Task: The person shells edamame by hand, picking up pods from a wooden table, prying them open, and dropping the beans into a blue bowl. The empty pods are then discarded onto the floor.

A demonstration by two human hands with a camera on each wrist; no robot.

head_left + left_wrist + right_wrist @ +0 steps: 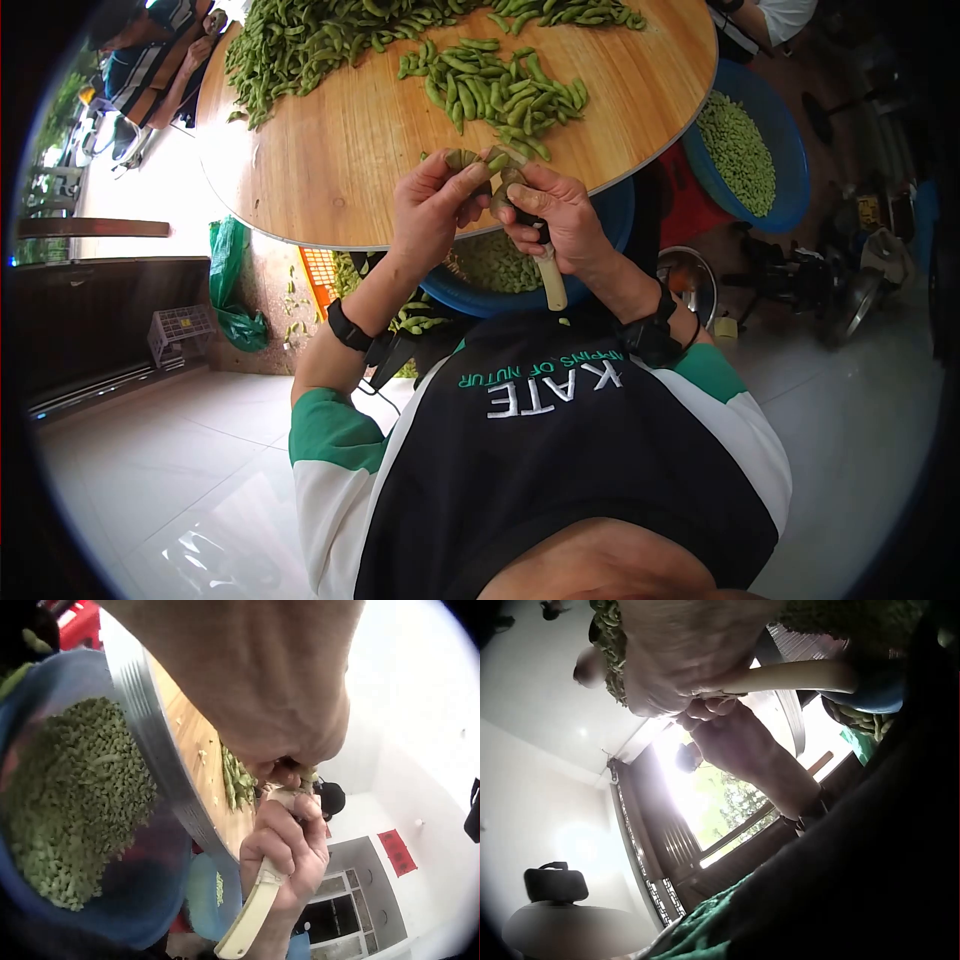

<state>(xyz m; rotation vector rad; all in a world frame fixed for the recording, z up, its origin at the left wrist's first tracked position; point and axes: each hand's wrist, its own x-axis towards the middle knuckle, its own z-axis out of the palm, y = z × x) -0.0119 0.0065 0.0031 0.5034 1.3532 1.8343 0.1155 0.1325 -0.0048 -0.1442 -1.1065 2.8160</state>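
Spanning the top of the frame, a round wooden table (330,180) carries heaped edamame (310,50); beneath its near edge sits a blue basin (470,303). Mid-frame, left hand (432,203) and right hand (562,215) meet, the right clamped round a cream-handled tool (551,282), the left pinching one edamame pod (498,163), best held steady, fingertips clear of the tool's upper end.
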